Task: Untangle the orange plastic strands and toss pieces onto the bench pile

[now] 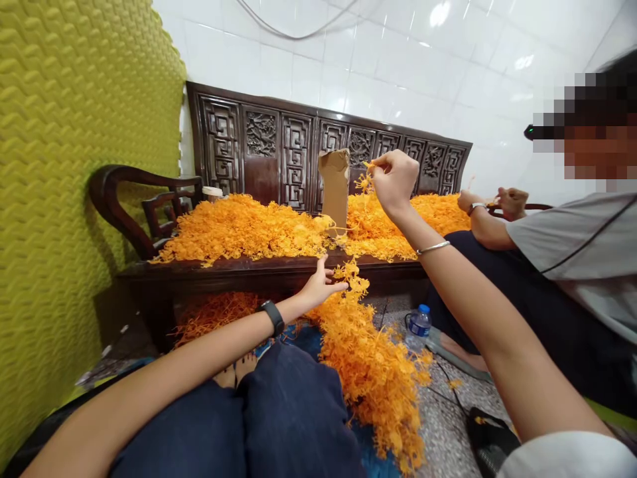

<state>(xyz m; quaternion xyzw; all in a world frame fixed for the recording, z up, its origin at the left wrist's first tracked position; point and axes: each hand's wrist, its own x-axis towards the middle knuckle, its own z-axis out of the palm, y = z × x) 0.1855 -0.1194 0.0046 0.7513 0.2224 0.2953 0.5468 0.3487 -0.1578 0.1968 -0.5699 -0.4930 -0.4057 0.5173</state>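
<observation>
The raised right hand (398, 174) has its fingers pinched on an orange plastic sprig (365, 182), above the dark wooden counter (269, 269). Lower down, the left hand (317, 288) has its fingers parted and loose beside the top of an orange heap (371, 362); contact is unclear. More orange pieces (249, 229) flank an upright cardboard piece (335, 196) on the counter.

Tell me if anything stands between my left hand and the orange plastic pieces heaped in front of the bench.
Nothing visible does: the left hand is right beside the upper end of the heap. The upright cardboard stands farther back, on the bench.
</observation>
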